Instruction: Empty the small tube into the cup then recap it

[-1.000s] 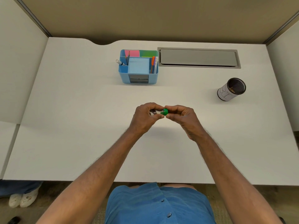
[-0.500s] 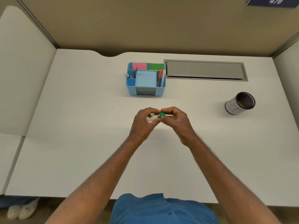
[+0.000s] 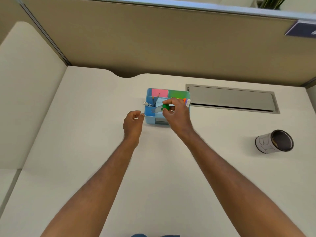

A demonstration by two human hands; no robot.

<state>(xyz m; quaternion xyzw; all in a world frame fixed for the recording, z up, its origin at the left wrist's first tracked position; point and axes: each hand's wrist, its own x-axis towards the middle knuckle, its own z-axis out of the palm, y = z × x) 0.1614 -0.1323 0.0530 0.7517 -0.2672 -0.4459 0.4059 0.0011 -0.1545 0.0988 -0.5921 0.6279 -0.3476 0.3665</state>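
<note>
My right hand (image 3: 177,115) pinching the green-capped small tube (image 3: 161,108) over the blue organizer (image 3: 150,115) holding pens and sticky notes, my left hand (image 3: 133,124) loosely open, empty, dark-lined cup (image 3: 275,141) well apart on the right

Organizer (image 3: 149,117) sits on desk (image 3: 85,151) just beyond both hands, L hand (image 3: 133,124) beside its near-left corner. R hand (image 3: 177,115) is over it w/ tube (image 3: 158,109) held above its middle. Cup (image 3: 273,141) lies well right of R hand. Cable tray (image 3: 230,98) is behind, right of organizer.
</note>
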